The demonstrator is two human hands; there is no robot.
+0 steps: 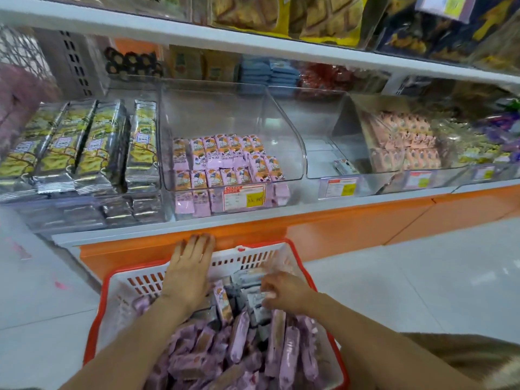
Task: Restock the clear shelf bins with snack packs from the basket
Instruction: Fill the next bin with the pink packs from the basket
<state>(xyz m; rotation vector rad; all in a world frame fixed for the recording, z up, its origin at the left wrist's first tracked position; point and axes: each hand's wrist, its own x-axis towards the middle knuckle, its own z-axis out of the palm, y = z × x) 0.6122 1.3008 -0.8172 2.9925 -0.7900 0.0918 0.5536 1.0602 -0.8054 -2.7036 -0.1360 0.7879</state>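
**As I lean over the basket, one hand lies flat and one digs**

Where the shelf (253,215) runs across in front of me, its front edge carries a row of clear bins. The middle bin (230,114) holds lilac packs (225,159) in rows toward its front wall, and a price tag (244,194) is fixed on that wall. The left bin (84,204) is filled with long yellow-and-silver packs (84,153). The right bin (323,122) has one small pack (344,166) near its front left corner.

Below the shelf's front edge sits the red-rimmed basket (304,266), heaped with purple and lilac snack packs (239,342). My left hand (188,266) lies flat with its fingers straight across the basket's far rim, and the fingertips reach the orange panel (337,229) under the shelf. It holds nothing. My right hand (284,294) is down near the basket's far right corner, fingers curled among grey and lilac packs. Blur keeps me from telling whether they grip one.
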